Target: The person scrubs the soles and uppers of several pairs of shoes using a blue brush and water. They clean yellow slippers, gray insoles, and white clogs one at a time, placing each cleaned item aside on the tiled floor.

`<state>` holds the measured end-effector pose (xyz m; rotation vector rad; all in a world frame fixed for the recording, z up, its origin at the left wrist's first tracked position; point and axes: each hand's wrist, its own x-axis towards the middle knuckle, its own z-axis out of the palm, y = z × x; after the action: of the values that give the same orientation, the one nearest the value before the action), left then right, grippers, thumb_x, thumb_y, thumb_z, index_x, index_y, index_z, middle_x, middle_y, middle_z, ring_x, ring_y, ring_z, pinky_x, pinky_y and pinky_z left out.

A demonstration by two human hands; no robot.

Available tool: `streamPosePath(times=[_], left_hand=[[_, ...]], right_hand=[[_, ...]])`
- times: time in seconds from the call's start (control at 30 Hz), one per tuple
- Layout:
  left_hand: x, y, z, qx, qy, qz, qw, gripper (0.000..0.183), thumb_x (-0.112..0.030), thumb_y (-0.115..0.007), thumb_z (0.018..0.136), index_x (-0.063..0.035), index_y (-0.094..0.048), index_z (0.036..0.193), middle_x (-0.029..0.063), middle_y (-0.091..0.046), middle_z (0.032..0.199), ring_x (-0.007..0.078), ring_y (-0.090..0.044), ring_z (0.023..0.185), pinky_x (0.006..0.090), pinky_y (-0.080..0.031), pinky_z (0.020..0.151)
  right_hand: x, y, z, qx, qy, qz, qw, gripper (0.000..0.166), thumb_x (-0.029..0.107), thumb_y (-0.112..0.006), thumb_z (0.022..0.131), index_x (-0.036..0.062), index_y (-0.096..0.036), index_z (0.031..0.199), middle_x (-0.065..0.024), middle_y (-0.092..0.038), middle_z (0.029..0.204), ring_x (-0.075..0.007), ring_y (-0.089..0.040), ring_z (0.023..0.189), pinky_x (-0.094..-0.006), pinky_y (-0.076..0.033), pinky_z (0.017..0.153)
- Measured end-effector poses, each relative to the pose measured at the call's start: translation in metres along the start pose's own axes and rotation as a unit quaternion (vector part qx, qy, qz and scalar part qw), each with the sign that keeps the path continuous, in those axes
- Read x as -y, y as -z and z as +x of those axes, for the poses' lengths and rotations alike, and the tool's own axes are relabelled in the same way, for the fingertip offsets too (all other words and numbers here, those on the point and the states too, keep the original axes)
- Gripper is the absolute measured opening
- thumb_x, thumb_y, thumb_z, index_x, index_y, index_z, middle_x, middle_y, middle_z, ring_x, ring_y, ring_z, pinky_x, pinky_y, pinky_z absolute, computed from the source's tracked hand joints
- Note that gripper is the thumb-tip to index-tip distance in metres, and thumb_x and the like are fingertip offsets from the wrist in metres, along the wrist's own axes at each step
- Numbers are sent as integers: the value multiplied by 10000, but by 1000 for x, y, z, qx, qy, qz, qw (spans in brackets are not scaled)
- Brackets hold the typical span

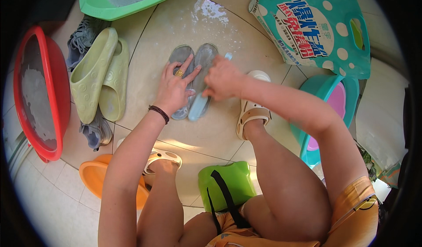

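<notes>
Two grey shoe insoles lie side by side on the wet tiled floor, the left insole and the right insole. My left hand rests on them with its fingers spread, mostly over the left one, and covers its middle. A ring and a dark bracelet are on that hand and wrist. In my right hand is a light blue brush, blurred, lying along the right insole. One end of it shows past my knuckles. Its bristles are hidden.
Soap suds spread beyond the insoles. Green slippers lean on grey shoes at left, beside a red basin of cloudy water. A green basin, a detergent bag, a teal basin and an orange basin stand around.
</notes>
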<state>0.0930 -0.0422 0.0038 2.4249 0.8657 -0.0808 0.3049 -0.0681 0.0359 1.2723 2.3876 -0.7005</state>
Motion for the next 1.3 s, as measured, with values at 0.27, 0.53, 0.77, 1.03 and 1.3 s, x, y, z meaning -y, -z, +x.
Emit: streamPosePath(times=[0.27,0.53,0.77,1.03,1.3], left_hand=[[-1,0,-1,-10,-6,-19,1000,786,-170,-841,655,-225,-566,1389,31,-339,1576,313,-441,1233,473,-300,1150],[-1,0,0,-1,1,0,1000,812,-187,-835,675,-254,-527,1423,3,-305,1597,320,-433,1238,441,-343,1118],[-3,0,-2,-11,5,-21,1000,767,-181,-839,667,-216,-572,1384,29,-351,1569,303,-439,1247,472,-296,1153],[-4,0,0,-3,6,-12,1000,807,-163,-838,664,-234,-541,1411,21,-319,1587,325,-427,1251,461,-323,1132],[-4,-1,0,3,6,6,1000,817,-170,-832,674,-250,-523,1427,7,-302,1598,318,-426,1252,448,-333,1127]], right_hand=[[-65,27,-10,-21,-141,12,990,492,570,-669,792,85,-728,740,-144,-695,731,-340,-669,765,-436,-486,840],[0,1,2,53,28,25,998,448,517,-689,779,74,-745,757,-138,-704,746,-333,-663,785,-430,-478,854],[-70,20,-9,-29,-140,-24,990,460,532,-659,822,82,-739,769,-150,-695,735,-345,-668,814,-433,-484,837],[4,5,7,72,45,-10,996,416,521,-679,800,111,-748,803,-129,-711,781,-336,-668,833,-425,-471,890],[-58,25,-8,28,-72,-1,997,446,536,-661,811,98,-747,822,-135,-702,755,-321,-670,792,-419,-466,876]])
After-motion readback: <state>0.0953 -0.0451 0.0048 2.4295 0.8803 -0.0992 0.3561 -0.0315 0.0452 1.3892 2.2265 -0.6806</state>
